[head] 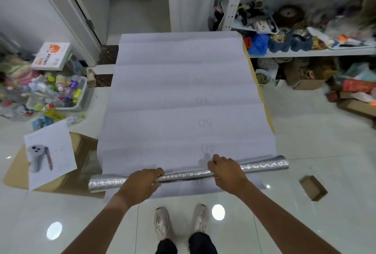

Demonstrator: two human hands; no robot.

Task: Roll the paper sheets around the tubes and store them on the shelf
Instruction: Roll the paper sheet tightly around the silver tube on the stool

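Barely begun: sheet (183, 95) spread flat on floor, unrolled. Across its near edge, silver tube (262, 165). Left hand (140, 186) wrapped around tube; right hand (225, 171) curled over it. Rolling and shelf (313, 51) storage remain.

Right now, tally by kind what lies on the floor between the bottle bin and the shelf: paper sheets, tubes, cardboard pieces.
Paper sheets: 2, large sheet and printed sheet
Tubes: 1, silver tube
Cardboard pieces: 2, flat cardboard and small box
Total: 5

shelf (311, 52) clutter blurred, tube (183, 175) middle hidden under both hands
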